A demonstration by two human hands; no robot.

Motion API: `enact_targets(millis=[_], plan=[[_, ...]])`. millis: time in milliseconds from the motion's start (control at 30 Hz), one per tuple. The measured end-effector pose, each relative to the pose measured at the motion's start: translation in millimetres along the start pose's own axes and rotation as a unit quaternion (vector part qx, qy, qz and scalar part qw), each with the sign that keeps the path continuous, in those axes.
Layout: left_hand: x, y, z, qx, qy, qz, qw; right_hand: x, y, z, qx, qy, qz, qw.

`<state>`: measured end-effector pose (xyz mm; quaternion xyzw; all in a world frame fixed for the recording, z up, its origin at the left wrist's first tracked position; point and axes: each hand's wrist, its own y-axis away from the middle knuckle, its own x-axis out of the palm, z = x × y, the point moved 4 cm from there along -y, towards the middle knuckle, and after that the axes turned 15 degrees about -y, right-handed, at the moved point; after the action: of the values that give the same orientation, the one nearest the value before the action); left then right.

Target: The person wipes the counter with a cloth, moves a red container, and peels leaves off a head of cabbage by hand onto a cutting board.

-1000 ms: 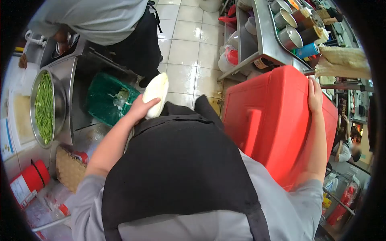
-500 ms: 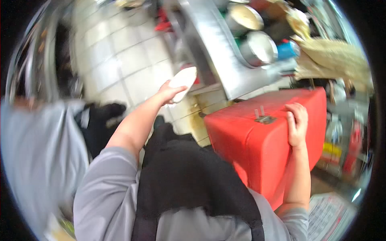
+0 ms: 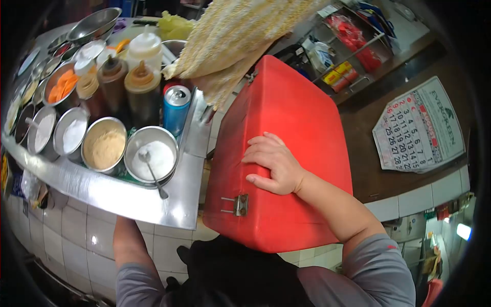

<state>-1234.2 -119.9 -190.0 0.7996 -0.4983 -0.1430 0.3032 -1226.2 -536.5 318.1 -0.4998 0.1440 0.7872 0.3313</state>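
My right hand (image 3: 273, 163) lies on the large red box (image 3: 307, 133), fingers apart and draped over the edge of its top. A metal latch (image 3: 240, 204) sits on the box's side below that hand. My left forearm (image 3: 130, 243) reaches under the front edge of the steel table (image 3: 176, 204), which hides the left hand and whatever it may hold. Above it on the table stand a metal bowl of white powder (image 3: 151, 156) with a spoon (image 3: 151, 169) in it and a bowl of tan powder (image 3: 105, 148).
Squeeze bottles (image 3: 142, 87), a blue can (image 3: 176, 110) and several more bowls crowd the table. A yellowish towel (image 3: 235, 41) hangs beside the box. To the right, a calendar page (image 3: 424, 128) lies on a brown surface, with a rack (image 3: 348, 51) behind. Tiled floor (image 3: 99, 230) shows below.
The view has swung right toward the box and table. My left hand, seen holding a white oblong object earlier, has gone behind the table edge. My right hand stays on the box.
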Motion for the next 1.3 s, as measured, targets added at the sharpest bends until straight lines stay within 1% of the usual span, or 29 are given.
enact_targets(millis=[133, 233, 300, 400, 433, 467, 500, 533, 567, 600, 633, 667, 733, 767, 800, 833, 867, 900, 967, 1000, 1033, 1067, 1100, 1167, 1200, 1233, 1267, 1300], plan=[[7, -4, -38, 0.03, 0.033, -0.012, 0.999, -1, 1, -3, -0.006, 0.0, -0.008, 1.0], [6, 10, -50, 0.065, 0.053, -0.022, 0.996, 0, 3, -4, -0.013, -0.003, -0.026, 1.0], [4, 29, -48, 0.085, 0.062, -0.028, 0.994, 0, 4, -5, -0.022, -0.004, -0.036, 0.999], [-5, 73, -10, 0.1, 0.041, -0.05, 0.993, -1, 6, -7, -0.031, -0.012, -0.052, 0.998], [-11, 82, 18, 0.087, 0.021, -0.064, 0.994, 0, 7, -7, -0.053, -0.005, -0.076, 0.996], [-32, 55, 76, 0.045, -0.007, -0.089, 0.995, 0, 7, -9, -0.049, -0.003, -0.077, 0.996], [-23, 102, 81, -0.055, -0.111, -0.113, 0.986, 0, 8, -12, -0.045, -0.002, -0.08, 0.996], [-10, 129, 95, -0.091, -0.151, -0.061, 0.982, 1, 7, -14, -0.042, -0.003, -0.083, 0.996], [4, 159, 106, -0.082, -0.218, -0.044, 0.972, 1, 7, -17, -0.055, -0.009, -0.104, 0.993], [16, 182, 120, -0.064, -0.203, -0.027, 0.977, 1, 5, -20, -0.045, -0.014, -0.098, 0.994], [37, 224, 105, -0.067, -0.194, -0.024, 0.978, 0, 4, -23, -0.034, -0.02, -0.093, 0.995], [54, 251, 97, -0.044, -0.221, -0.033, 0.974, 2, 8, -24, -0.02, -0.025, -0.087, 0.996], [77, 298, 70, 0.074, -0.223, -0.026, 0.972, 8, 17, -21, -0.045, -0.065, -0.154, 0.985], [81, 305, 57, 0.166, -0.23, -0.056, 0.957, 6, 28, -18, -0.059, -0.086, -0.189, 0.977], [83, 311, 43, 0.257, -0.235, -0.086, 0.934, -4, 44, 3, -0.043, -0.167, -0.128, 0.977], [86, 323, 32, 0.344, -0.238, -0.114, 0.901, -15, 70, 30, -0.076, -0.233, -0.112, 0.963], [102, 361, 4, 0.386, -0.225, -0.139, 0.884, -29, 103, 56, -0.103, -0.281, -0.079, 0.951], [131, 418, -35, 0.426, -0.209, -0.164, 0.865, -48, 148, 81, -0.15, -0.291, -0.084, 0.941], [185, 512, -81, 0.513, -0.27, -0.202, 0.789, -82, 246, 106, -0.256, -0.32, -0.055, 0.91], [216, 548, -100, 0.555, -0.296, -0.221, 0.745, -94, 294, 104, -0.261, -0.377, -0.034, 0.888], [249, 574, -114, 0.586, -0.303, -0.203, 0.724, -103, 347, 94, -0.259, -0.43, -0.045, 0.864], [281, 597, -123, 0.612, -0.31, -0.184, 0.704, -107, 395, 77, -0.208, -0.512, -0.037, 0.832], [309, 615, -125, 0.637, -0.317, -0.163, 0.683, -102, 442, 52, -0.119, -0.579, -0.033, 0.806], [348, 612, -122, 0.627, -0.355, -0.21, 0.66, -64, 535, -9, 0.076, -0.687, -0.097, 0.716], [364, 603, -121, 0.623, -0.365, -0.235, 0.651, -46, 587, -35, 0.114, -0.695, -0.15, 0.694], [367, 587, -123, 0.604, -0.39, -0.247, 0.649, -29, 639, -52, 0.153, -0.698, -0.201, 0.67], [368, 593, -125, 0.608, -0.364, -0.267, 0.653, -19, 688, -58, 0.197, -0.697, -0.238, 0.647], [364, 591, -123, 0.601, -0.369, -0.297, 0.643, -14, 730, -63, 0.242, -0.694, -0.274, 0.62]])
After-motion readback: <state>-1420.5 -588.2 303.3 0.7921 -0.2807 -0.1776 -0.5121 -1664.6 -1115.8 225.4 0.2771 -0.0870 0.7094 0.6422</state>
